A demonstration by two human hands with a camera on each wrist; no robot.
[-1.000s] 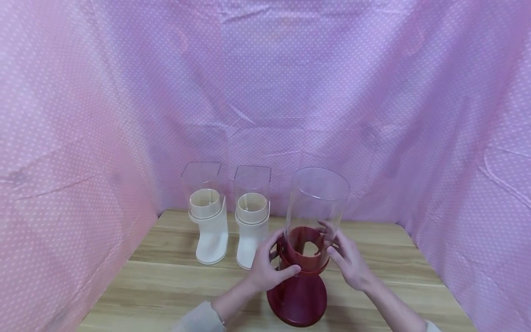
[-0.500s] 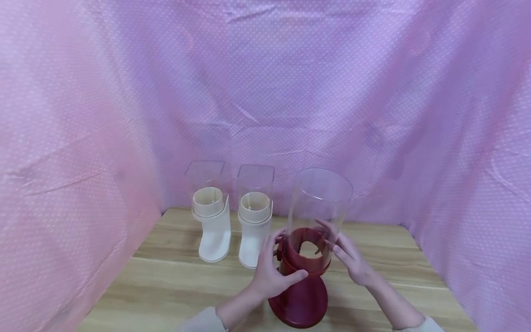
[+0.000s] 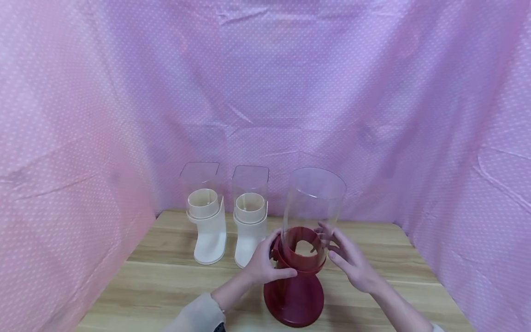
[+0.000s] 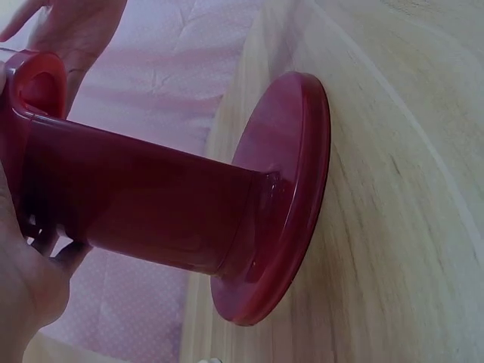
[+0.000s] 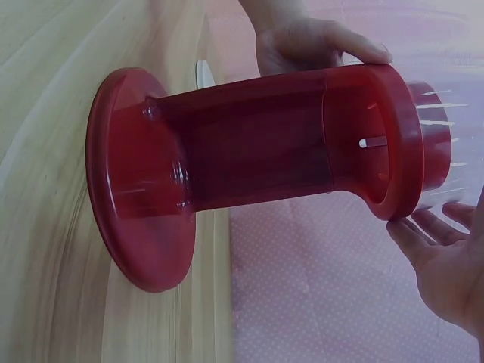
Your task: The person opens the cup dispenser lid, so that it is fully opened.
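We are watching a person handling a red stand (image 3: 294, 302), which is standing upright on the wooden bench (image 3: 166, 290) between five and six o'clock in the head view. At the stand's nine o'clock, the left hand (image 3: 260, 264) is curling partway around the collar (image 5: 408, 140) and gripping it, thumb in front. At three o'clock, the right hand (image 3: 353, 264) is hovering loosely spread with nothing in its grasp, one fingertip touching the collar's edge. A clear cylinder (image 3: 314, 207) is rising from the collar. Toward ten o'clock, we are seeing a white stand (image 3: 250, 237) and, beyond it, its twin (image 3: 212, 240).
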